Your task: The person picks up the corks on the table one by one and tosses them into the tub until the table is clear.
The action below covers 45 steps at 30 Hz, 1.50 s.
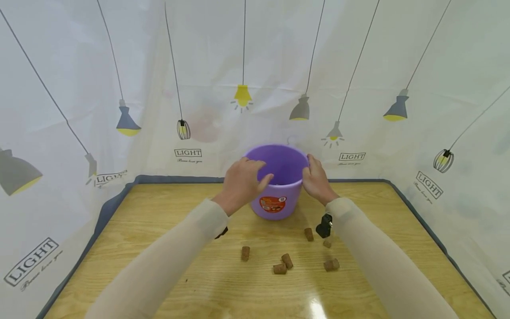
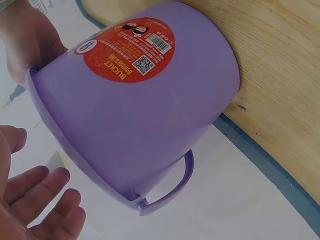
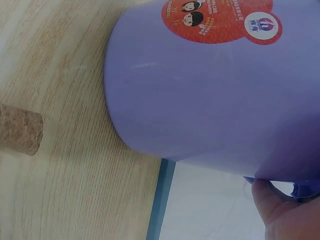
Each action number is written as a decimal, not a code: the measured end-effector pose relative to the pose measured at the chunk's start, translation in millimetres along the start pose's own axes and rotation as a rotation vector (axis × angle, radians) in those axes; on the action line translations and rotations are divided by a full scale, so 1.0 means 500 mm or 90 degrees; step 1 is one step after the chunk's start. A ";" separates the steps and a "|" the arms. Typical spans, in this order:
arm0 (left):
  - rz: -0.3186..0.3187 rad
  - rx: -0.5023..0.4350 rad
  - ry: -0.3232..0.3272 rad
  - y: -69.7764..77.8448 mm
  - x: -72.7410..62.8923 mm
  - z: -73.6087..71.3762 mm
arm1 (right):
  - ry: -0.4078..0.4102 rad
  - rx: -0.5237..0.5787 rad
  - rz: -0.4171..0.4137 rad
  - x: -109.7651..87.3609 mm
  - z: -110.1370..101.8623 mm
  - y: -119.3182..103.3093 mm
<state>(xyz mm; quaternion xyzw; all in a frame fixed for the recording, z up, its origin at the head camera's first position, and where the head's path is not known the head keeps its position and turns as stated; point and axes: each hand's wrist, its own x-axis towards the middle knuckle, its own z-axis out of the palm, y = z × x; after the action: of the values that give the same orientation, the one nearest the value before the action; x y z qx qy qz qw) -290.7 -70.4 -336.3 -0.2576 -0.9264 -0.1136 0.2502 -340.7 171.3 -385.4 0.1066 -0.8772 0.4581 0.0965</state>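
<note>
A purple bucket (image 1: 275,201) with a red label stands upright at the back of the table. My right hand (image 1: 315,179) grips its rim on the right; the right wrist view shows that hand (image 3: 295,217) near the handle mount. My left hand (image 1: 245,181) is over the left front of the rim. In the left wrist view the left hand (image 2: 40,205) has its fingers apart and relaxed, off the rim, holding nothing. The bucket's handle (image 2: 175,187) hangs down on its left side. Most of the bucket's inside is hidden.
Several corks lie on the wooden table (image 1: 191,274) in front of the bucket: one cork (image 1: 245,253) at left, a touching pair around this cork (image 1: 280,269), others to the right, including a cork (image 1: 308,234) nearest the bucket. A lamp-printed white sheet (image 1: 215,53) rises behind.
</note>
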 end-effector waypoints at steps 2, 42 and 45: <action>0.006 -0.001 0.013 -0.001 -0.004 -0.004 | 0.002 -0.002 0.001 0.001 0.001 0.002; 0.112 0.005 0.077 -0.019 -0.108 -0.020 | 0.009 -0.011 0.003 0.000 0.003 0.003; 0.121 0.002 0.080 -0.021 -0.118 -0.020 | 0.006 -0.011 0.005 0.000 0.004 0.001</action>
<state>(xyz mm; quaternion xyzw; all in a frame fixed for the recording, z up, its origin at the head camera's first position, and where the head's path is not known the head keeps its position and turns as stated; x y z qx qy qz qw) -248.6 -107.5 -359.6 -0.3364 -0.8803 -0.1039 0.3179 -341.1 170.1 -386.9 0.1004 -0.8812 0.4511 0.0994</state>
